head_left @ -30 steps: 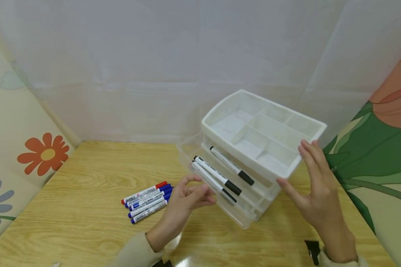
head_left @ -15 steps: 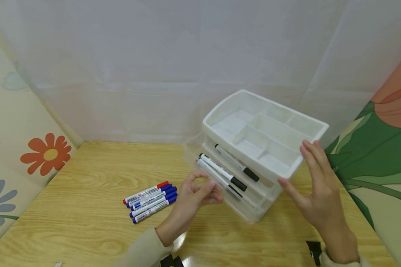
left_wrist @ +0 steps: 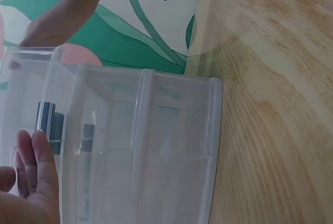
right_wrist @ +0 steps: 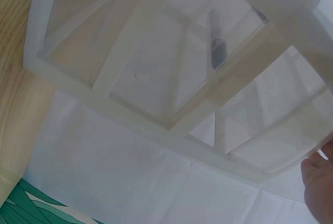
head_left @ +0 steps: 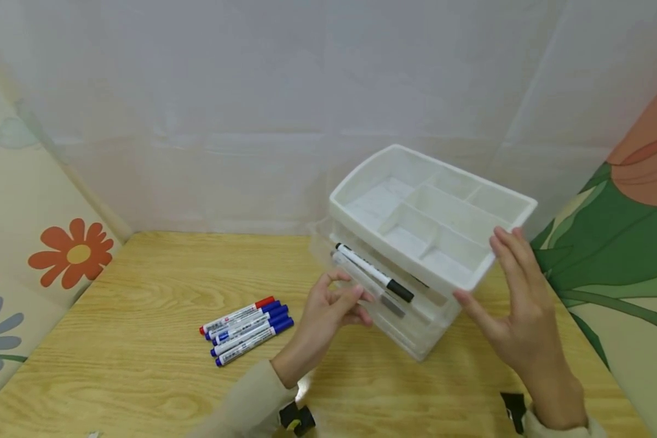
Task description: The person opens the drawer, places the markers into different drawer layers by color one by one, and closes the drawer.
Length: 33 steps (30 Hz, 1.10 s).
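A white desktop drawer organizer (head_left: 424, 261) stands at an angle on the table, with a divided open tray on top. Its clear upper drawer (head_left: 396, 334) sticks partly out, holding black-capped whiteboard markers (head_left: 372, 271); another lies mostly hidden under the tray. At the drawer front, my left hand (head_left: 320, 319) presses with its fingertips, which look fairly straight in the left wrist view. My right hand (head_left: 525, 310) holds the organizer's near right corner, thumb on the front and fingers along the side. In the right wrist view only its fingertips (right_wrist: 317, 169) show at the organizer's edge.
Left of my left hand, a red-capped marker (head_left: 238, 315) and several blue-capped markers (head_left: 254, 344) lie side by side on the wooden table (head_left: 115, 365). A pale sheet (head_left: 224, 121) hangs behind the table. Flower-patterned panels (head_left: 629, 261) flank both sides.
The upper drawer has slid further into the organizer with my left hand moving right along with it. One marker inside has passed mostly under the tray. My right hand stays at the corner.
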Tool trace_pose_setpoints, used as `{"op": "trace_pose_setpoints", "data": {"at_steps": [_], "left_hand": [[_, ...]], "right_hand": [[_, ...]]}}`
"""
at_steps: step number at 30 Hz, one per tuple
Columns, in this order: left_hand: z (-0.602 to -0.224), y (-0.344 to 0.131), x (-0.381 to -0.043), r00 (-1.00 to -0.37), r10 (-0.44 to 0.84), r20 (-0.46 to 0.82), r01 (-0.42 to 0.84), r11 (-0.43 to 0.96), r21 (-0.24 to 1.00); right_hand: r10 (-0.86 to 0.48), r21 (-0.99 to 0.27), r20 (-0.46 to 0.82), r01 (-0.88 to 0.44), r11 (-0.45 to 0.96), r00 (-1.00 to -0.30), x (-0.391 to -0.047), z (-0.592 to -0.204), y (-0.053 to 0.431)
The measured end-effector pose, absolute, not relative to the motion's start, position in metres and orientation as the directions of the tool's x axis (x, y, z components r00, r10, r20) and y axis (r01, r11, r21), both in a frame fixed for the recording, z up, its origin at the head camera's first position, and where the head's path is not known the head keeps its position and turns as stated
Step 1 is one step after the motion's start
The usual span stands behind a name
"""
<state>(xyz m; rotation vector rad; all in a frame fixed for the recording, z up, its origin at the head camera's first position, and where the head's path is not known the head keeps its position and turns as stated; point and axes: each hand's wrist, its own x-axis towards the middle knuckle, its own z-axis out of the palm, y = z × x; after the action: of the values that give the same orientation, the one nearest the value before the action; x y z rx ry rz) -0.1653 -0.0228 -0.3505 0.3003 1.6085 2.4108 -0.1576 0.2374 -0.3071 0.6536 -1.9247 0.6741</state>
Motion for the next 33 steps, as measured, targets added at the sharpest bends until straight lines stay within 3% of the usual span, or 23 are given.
{"op": "trace_pose_setpoints", "data": {"at_steps": [33], "left_hand": [[-0.347,0.014,-0.201,-0.968,0.248,0.025,-0.069,-0.364,0.929]], "right_hand": [[-0.151,-0.179,0.906,-0.681,0.710,-0.396,-0.159,-0.306,0.236]]}}
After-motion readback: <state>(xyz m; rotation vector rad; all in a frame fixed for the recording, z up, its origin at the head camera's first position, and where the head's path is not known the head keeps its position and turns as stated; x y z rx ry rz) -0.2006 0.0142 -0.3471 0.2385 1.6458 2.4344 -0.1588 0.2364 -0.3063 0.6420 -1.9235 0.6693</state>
